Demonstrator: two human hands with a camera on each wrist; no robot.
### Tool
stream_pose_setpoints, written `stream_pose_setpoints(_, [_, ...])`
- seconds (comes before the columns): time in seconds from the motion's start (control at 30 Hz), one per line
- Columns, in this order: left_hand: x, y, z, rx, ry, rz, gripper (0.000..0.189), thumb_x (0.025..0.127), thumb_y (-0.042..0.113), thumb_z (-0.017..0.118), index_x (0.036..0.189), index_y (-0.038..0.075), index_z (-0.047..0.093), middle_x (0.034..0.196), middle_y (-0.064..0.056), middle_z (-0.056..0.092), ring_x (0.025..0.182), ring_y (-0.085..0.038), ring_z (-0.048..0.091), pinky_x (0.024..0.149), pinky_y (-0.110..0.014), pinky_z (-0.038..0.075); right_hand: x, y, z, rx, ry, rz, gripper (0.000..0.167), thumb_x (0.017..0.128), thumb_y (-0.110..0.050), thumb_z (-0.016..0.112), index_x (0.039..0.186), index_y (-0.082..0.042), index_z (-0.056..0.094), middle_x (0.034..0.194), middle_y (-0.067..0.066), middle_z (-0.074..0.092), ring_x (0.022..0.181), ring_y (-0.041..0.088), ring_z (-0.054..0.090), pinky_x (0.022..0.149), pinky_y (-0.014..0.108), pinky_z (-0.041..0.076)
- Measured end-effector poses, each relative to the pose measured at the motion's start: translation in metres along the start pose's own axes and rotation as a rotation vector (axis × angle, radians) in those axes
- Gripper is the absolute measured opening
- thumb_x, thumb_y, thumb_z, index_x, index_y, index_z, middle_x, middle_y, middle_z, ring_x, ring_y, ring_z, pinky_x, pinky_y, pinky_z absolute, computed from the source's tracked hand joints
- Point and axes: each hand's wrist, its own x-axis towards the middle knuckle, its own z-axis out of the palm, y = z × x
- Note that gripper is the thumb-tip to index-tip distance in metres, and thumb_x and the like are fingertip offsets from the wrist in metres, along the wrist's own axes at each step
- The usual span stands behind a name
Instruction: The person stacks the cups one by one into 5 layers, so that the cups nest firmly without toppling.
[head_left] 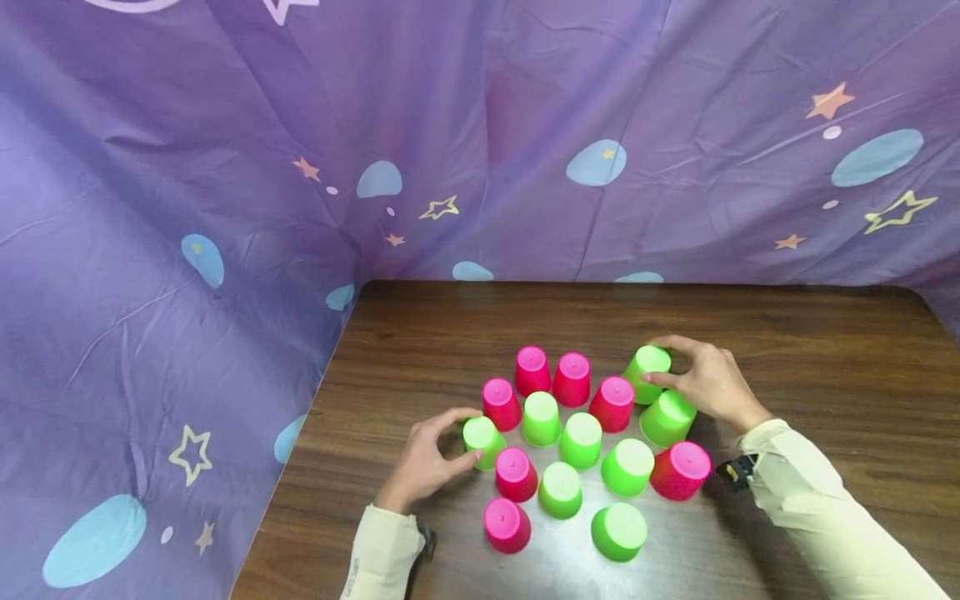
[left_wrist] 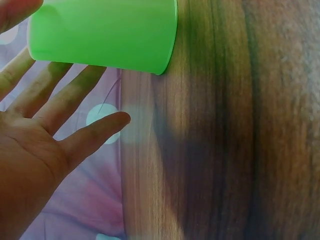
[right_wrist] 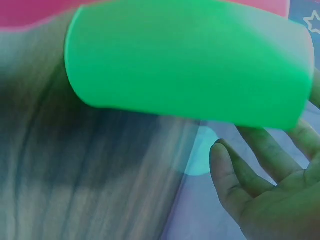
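Observation:
At the left end of a group of upturned cups, my left hand grips a green cup between thumb and fingers. The left wrist view shows that green cup with the thumb on one side and fingers behind it. At the far right of the group, my right hand holds another green cup, thumb on its near side and a finger at its far top edge. Just in front of it stands a second green cup. A large green cup hides part of the right fingers in the right wrist view.
Several pink cups and green cups stand upside down between the hands, among them a pink cup below the right hand and a green cup nearest me. The brown wooden table meets a purple patterned cloth behind and at left.

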Motion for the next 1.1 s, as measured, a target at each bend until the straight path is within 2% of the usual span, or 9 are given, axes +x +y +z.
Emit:
stream_pose_setpoints(0.2, [0.0,0.0,-0.001,-0.007,-0.003,-0.019,0.048,0.077,0.012,0.082,0.122,0.019,0.068,0.117,-0.001,0.075,0.112,-0.017,0.068,0.1,-0.048,0.055,0.007,0.002,-0.012,-0.021,0.01,-0.023,0.047,0.079,-0.037,0.085,0.12,-0.016,0.07,0.113,0.022,0.074,0.104,0.05,0.068,0.081,0.059,0.051])
stream_pose_setpoints(0.43, [0.001,0.0,-0.002,0.001,-0.008,-0.02,0.05,0.077,0.012,0.083,0.125,0.017,0.067,0.119,-0.003,0.074,0.114,-0.02,0.068,0.101,-0.047,0.054,0.021,0.005,-0.025,-0.02,0.0,-0.047,0.048,0.08,-0.034,0.084,0.121,-0.014,0.07,0.117,0.021,0.073,0.1,0.044,0.069,0.084,0.061,0.05])
stream_pose_setpoints(0.6, [-0.001,0.001,-0.001,-0.004,-0.008,-0.015,0.051,0.079,0.014,0.083,0.126,0.015,0.066,0.12,-0.005,0.074,0.115,-0.024,0.069,0.101,-0.05,0.054,0.037,0.006,-0.032,-0.028,-0.005,-0.055,0.048,0.08,-0.035,0.084,0.121,-0.014,0.07,0.116,0.019,0.073,0.108,0.046,0.066,0.086,0.06,0.049])
stream_pose_setpoints(0.77, [-0.001,0.001,-0.001,-0.019,-0.019,-0.016,0.05,0.08,0.013,0.082,0.127,0.015,0.066,0.121,-0.008,0.073,0.117,-0.027,0.068,0.103,-0.054,0.052,0.054,0.011,-0.032,-0.063,-0.009,-0.069,0.047,0.081,-0.035,0.083,0.119,-0.012,0.07,0.112,0.019,0.074,0.101,0.044,0.07,0.083,0.059,0.05])
stream_pose_setpoints(0.97, [0.0,0.0,0.001,-0.021,-0.039,-0.038,0.051,0.081,0.012,0.082,0.128,0.015,0.065,0.125,-0.007,0.072,0.122,-0.025,0.066,0.106,-0.052,0.05,0.071,0.023,-0.029,-0.059,-0.017,-0.003,0.048,0.082,-0.036,0.082,0.121,-0.01,0.069,0.119,0.022,0.071,0.113,0.05,0.063,0.089,0.06,0.048])
stream_pose_setpoints(1.1, [0.0,-0.001,0.001,-0.026,-0.041,-0.048,0.052,0.081,0.013,0.082,0.13,0.013,0.064,0.127,-0.008,0.071,0.123,-0.027,0.065,0.107,-0.053,0.05,0.08,0.031,-0.023,-0.063,-0.008,0.011,0.049,0.084,-0.036,0.08,0.122,-0.007,0.068,0.119,0.024,0.071,0.114,0.05,0.062,0.093,0.06,0.047])
